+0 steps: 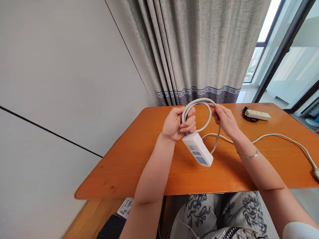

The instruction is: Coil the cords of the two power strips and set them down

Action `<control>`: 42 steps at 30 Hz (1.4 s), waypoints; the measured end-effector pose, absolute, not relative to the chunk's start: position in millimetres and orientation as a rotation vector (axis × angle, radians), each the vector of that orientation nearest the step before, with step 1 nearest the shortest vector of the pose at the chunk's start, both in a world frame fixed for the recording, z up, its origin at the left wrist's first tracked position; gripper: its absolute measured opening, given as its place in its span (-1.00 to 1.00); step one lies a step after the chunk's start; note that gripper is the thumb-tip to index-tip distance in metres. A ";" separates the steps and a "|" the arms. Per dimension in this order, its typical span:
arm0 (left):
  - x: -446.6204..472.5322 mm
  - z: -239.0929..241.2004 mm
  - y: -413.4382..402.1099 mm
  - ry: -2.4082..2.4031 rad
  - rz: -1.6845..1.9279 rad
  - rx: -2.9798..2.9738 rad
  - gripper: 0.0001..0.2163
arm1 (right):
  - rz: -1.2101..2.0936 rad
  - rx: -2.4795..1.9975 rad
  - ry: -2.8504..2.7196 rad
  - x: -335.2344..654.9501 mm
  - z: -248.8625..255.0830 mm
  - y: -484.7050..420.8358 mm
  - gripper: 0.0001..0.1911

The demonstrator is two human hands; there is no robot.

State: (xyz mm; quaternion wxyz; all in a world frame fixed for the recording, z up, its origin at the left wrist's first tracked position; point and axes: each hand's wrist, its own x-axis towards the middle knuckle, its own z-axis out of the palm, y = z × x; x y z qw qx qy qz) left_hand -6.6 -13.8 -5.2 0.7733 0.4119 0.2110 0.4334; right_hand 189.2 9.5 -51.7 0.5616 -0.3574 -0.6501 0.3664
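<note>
Nearest, below the worktop's near edge, are two legs in grey patterned trousers (200,210). To their left, lower down, lie one dark flat object (111,228) and one white printed label (125,208), both partly hidden by the left forearm.

One orange-brown worktop (119,166) spreads beyond. Over its middle, one white power strip (199,149) hangs tilted, its near end pointing down and right; whether that end touches the wood I cannot tell. Its face carries one rounded blue button and two blue socket panels.

Two hands are at work just beyond it. The left hand (175,123) is curled, fingers wrapped around the looped white cord (203,99) just above the strip's far end. The right hand (225,119) pinches the same cord between thumb and fingers, at the right side of the loops; one wrist carries thin metal bangles (248,156), too fine to count. From the right hand the cord drops behind the strip, and a stretch of it runs rightward across the wood to one plug (316,173), cut off at the right edge.

Near the far right corner rests a second, cream power strip (259,115), with one bundled black cord (250,119) at its left end. Farthest, one grey curtain (206,49) hangs past the far edge, with window glass (255,59) to its right.
</note>
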 end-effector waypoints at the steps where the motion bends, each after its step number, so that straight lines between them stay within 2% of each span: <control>1: -4.5 -5.2 -14.4 0.460 0.940 0.879 -0.45 | 0.899 -0.834 -1.520 189.8 -53.1 10.1 -0.31; 7: 2.4 -5.5 -16.2 0.446 1.029 0.753 -0.50 | 0.979 -0.839 -1.526 190.8 -60.5 13.7 -0.44; 11: -1.8 -2.0 -18.2 0.414 1.187 0.689 -0.52 | 1.044 -1.026 -1.691 185.4 -69.1 12.4 -0.57; 17: -6.6 1.0 -15.7 0.448 1.322 0.707 -0.51 | 0.731 -1.272 -2.315 183.7 -71.4 0.8 -0.32; 20: -7.0 -1.6 -11.3 0.511 1.277 0.752 -0.52 | 0.575 -1.457 -2.290 185.6 -65.6 -2.0 -0.26; 26: -2.6 -9.8 -10.8 0.536 1.180 0.865 -0.54 | -0.011 -1.946 -2.181 177.8 -59.2 -4.5 -0.26; 35: 10.4 -26.8 -12.7 0.430 1.135 1.210 -0.61 | -0.160 -1.911 -2.498 173.1 -44.0 -31.8 -0.38; 42: 11.6 -33.8 -13.7 0.409 1.432 1.497 -0.58 | -0.159 -1.805 -2.508 174.6 -31.2 -42.0 -0.34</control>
